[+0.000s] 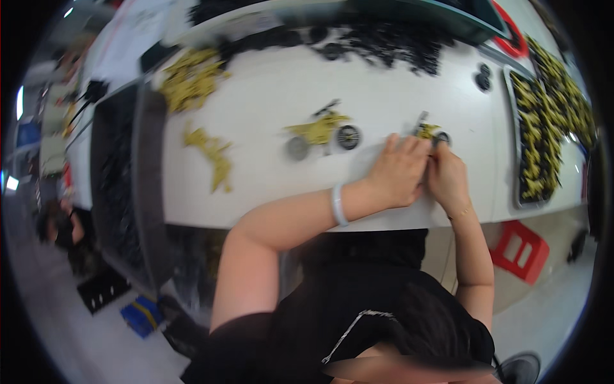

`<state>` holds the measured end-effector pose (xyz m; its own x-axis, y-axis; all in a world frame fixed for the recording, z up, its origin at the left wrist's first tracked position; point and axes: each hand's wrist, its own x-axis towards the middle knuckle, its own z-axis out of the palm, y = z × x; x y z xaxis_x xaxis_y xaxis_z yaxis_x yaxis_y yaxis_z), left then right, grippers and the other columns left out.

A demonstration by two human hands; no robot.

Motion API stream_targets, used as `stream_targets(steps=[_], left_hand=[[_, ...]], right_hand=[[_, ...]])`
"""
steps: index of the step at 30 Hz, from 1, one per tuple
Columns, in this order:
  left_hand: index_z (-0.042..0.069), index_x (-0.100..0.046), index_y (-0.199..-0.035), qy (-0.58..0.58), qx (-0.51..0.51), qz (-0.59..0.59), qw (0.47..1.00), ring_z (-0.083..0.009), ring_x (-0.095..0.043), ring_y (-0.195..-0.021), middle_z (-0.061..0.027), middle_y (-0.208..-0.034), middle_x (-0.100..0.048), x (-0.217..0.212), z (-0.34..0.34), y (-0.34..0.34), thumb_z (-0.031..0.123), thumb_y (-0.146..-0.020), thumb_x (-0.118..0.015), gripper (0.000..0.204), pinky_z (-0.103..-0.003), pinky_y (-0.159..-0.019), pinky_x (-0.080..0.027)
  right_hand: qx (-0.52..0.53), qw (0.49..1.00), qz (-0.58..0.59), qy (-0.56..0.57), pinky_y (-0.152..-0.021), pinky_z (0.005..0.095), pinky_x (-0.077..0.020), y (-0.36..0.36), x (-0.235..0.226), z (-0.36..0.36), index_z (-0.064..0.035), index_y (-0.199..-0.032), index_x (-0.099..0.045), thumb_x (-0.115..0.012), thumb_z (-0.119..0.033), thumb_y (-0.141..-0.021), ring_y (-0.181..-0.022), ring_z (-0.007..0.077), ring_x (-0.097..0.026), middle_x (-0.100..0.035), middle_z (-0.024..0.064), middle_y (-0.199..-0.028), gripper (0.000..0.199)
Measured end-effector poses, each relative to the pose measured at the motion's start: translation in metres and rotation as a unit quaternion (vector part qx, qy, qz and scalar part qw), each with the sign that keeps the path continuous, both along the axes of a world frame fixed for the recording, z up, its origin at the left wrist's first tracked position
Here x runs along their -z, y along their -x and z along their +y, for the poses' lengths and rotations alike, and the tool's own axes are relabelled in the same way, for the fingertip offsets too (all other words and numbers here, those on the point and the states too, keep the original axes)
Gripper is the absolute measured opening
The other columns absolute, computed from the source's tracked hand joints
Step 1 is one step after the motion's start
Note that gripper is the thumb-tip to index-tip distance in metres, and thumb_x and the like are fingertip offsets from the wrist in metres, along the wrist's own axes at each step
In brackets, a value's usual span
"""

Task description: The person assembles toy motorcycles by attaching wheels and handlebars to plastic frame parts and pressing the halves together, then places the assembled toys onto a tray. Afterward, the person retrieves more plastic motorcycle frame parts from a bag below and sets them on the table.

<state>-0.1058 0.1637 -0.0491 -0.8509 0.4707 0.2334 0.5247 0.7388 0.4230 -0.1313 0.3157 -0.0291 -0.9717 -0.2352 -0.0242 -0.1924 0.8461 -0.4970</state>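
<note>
Near the right side of the white table, my left hand (398, 171) and my right hand (449, 178) come together on a small toy motorcycle (428, 130). Its yellow body, black handlebar and a dark wheel show beyond my fingertips; the rest is hidden by my hands. Both hands are closed, fingers bent around the toy. To their left stands another yellow toy motorcycle (318, 132) with a black front wheel, a greyish blurred rear wheel and a dark handlebar. Farther left lie several loose yellow body parts (211, 153).
A heap of yellow parts (188, 80) lies at the far left, black parts (396, 46) along the back. A deep grey bin (150, 185) stands left. At right are a tray (517, 137) of yellow-and-black pieces and two black wheels (483, 78). A red stool (521, 251) is below.
</note>
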Motion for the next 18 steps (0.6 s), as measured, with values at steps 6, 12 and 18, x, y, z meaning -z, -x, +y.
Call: stream_targets(steps=[6, 12, 18], left_hand=[[0.005, -0.050, -0.124, -0.019, -0.012, 0.108, 0.994, -0.0298, -0.038, -0.121, -0.0126, -0.124, -0.047, -0.010, -0.014, -0.003, 0.035, -0.074, -0.064, 0.059, -0.054, -0.100, -0.025], [0.006, -0.057, -0.102, 0.075, -0.400, 0.100, 0.908, -0.0316, -0.053, -0.097, -0.0134, -0.101, -0.056, -0.065, -0.156, -0.043, 0.013, -0.069, -0.069, 0.036, -0.045, -0.082, -0.040], [0.002, -0.058, -0.099, 0.113, -0.594, -0.059, 0.794, -0.0332, -0.054, -0.095, -0.0139, -0.100, -0.056, -0.018, -0.217, -0.113, 0.027, -0.069, -0.076, 0.043, -0.045, -0.081, -0.043]], right_hand=[[0.074, 0.993, 0.061, 0.068, -0.052, 0.0305, -0.0427, -0.001, 0.022, 0.042, -0.0024, -0.080, -0.053, -0.060, -0.004, -0.080, -0.052, 0.0182, -0.052, -0.054, 0.0092, -0.060, 0.007], [0.118, 0.993, 0.029, 0.003, -0.055, 0.0292, -0.0414, 0.001, 0.013, 0.068, -0.0020, -0.087, -0.056, -0.066, -0.008, -0.080, -0.059, 0.0166, -0.050, -0.053, 0.0063, -0.066, 0.013], [-0.020, 0.964, 0.217, 0.150, -0.067, 0.0310, -0.0417, -0.005, -0.015, 0.032, -0.0025, -0.104, -0.060, -0.069, -0.005, -0.076, -0.076, 0.0218, -0.052, -0.054, 0.0070, -0.086, 0.029]])
